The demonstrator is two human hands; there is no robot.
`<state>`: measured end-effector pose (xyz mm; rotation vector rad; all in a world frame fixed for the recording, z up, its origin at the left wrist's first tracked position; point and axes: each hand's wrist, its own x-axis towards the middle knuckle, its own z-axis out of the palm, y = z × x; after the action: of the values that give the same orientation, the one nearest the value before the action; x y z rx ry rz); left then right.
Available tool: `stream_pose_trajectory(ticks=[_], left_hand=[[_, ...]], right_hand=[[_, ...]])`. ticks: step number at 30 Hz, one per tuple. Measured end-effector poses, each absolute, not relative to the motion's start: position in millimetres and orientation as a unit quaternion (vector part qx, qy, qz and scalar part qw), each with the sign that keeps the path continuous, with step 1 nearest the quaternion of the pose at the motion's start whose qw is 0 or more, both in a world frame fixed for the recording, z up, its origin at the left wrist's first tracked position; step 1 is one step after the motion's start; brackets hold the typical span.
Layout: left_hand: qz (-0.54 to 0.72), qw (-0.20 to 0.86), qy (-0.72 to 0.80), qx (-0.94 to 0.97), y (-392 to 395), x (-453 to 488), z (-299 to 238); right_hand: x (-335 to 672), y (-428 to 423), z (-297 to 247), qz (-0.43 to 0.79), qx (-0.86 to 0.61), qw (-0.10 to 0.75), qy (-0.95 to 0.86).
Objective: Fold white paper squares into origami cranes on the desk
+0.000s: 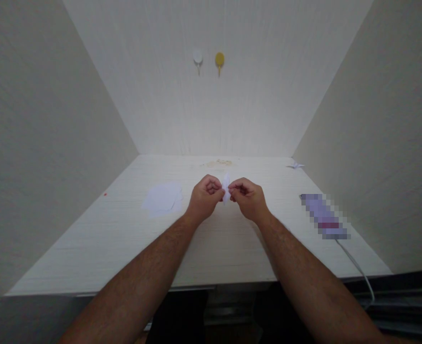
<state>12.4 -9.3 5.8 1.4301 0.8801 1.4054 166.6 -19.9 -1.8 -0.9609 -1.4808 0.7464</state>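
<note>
A small folded piece of white paper (226, 187) is held upright between both hands above the middle of the pale desk (124, 248). My left hand (205, 197) pinches its left side with curled fingers. My right hand (246, 197) pinches its right side the same way. Most of the paper is hidden by the fingertips.
Loose white sheets (163, 198) lie on the desk left of my hands. A blurred-out device (324, 216) with a white cable (357, 267) rests at the right. A tiny folded paper figure (296, 166) sits at the back right corner. Two wall hooks, white (197, 58) and yellow (219, 60), hang on the back wall.
</note>
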Motion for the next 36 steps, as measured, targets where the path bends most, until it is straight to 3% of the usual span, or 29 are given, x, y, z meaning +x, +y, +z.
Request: stream_pose_trajectory(ticks=[5, 15, 24, 36], left_hand=[[0.557, 0.475, 0.36, 0.578, -5.0, 8.1, 2.2], [0.544, 0.497, 0.361, 0.572, -10.2, 9.3, 6.8], [0.536, 0.4, 0.411, 0.619, -11.0, 10.5, 5.4], [0.551, 0.378, 0.418, 0.615, -9.2, 12.1, 0.0]], right_hand=[[172.9, -17.3, -4.2, 0.311, -0.41, 0.548, -0.66], [171.4, -16.3, 0.3, 0.368, -0.422, 0.58, -0.592], [168.6, -14.3, -0.8, 0.393, -0.426, 0.578, -0.574], [169.6, -14.6, 2.1, 0.417, -0.432, 0.549, -0.581]])
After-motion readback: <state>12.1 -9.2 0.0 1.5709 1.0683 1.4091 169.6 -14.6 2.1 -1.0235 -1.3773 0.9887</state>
